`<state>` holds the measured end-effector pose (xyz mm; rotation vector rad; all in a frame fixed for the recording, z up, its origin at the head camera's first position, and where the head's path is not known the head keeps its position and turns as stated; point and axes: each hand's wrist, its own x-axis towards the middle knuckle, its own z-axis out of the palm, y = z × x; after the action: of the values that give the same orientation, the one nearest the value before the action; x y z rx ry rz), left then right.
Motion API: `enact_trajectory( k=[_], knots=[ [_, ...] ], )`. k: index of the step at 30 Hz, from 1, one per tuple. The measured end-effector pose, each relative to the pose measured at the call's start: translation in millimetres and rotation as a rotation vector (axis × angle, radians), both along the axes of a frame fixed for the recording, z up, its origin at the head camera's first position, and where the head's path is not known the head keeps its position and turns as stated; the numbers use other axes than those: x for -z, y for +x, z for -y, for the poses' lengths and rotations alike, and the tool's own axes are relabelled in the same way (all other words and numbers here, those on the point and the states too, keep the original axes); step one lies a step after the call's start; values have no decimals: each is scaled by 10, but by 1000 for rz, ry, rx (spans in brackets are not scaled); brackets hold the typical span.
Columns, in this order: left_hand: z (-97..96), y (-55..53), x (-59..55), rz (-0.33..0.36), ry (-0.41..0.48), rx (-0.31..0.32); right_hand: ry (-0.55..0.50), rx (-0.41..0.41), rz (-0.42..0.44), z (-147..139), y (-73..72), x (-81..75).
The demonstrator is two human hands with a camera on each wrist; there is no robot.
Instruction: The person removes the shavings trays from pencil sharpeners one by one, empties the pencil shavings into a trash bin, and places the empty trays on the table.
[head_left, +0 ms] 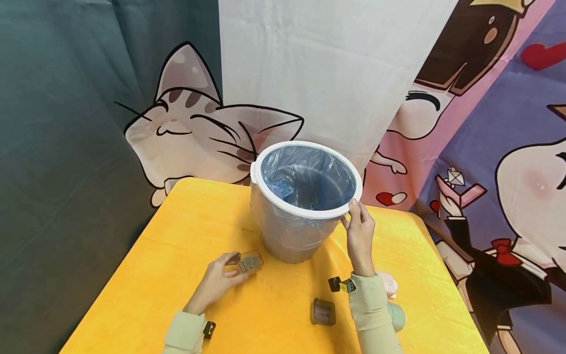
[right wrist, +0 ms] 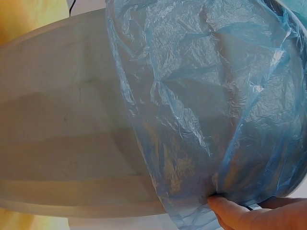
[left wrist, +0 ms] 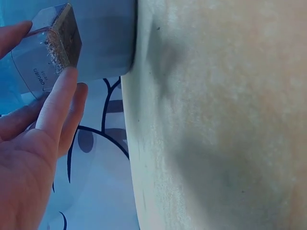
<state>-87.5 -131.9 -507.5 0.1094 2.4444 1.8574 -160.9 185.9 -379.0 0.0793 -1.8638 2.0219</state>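
Note:
My left hand (head_left: 216,279) holds a small clear plastic box (head_left: 250,262) by its side, above the table in front of the bin. Greyish-green granules lie inside the box; in the left wrist view, they are heaped along one wall of the box (left wrist: 60,43). A grey trash bin (head_left: 287,243) with a white rim stands tilted slightly toward me. Blue plastic bag (head_left: 305,167) lines it and folds over the outside, as the right wrist view shows. At the rim's right side, my right hand (head_left: 361,235) grips the bin, thumb on top and fingers underneath.
A small dark translucent container (head_left: 324,312) sits on the yellow table (head_left: 177,255) near the front. Beside my right forearm are a pink object (head_left: 389,285) and a mint-green one (head_left: 396,316), both partly hidden. A cartoon-printed curtain (head_left: 331,59) hangs behind.

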Motion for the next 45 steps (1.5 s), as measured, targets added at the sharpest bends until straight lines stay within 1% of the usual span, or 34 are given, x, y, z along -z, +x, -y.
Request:
enact_trajectory(
  k=[7,15,20,27,35,42,45],
  knots=[
    [34,-28,-38,3,14,-28,-10,-1,-2,4,1,7],
    [70,-54,-113,-19,8,-35,-4,1,-5,-4,0,5],
    [87,-69,-141,-28,29,-40,10,16,2,-18,-9,6],
    [119,-78,-175,-36,52,-41,6,18,10,-9,-13,11],
    [150,-86,-273,-33,48,-52,7,20,14,-6,-1,-3],
    [178,-77,-377,-72,19,-51,13,8,16,-6,5,-10],
    [186,-76,-440,-76,8,-44,10,11,19,-9,4,-5]
  ],
)
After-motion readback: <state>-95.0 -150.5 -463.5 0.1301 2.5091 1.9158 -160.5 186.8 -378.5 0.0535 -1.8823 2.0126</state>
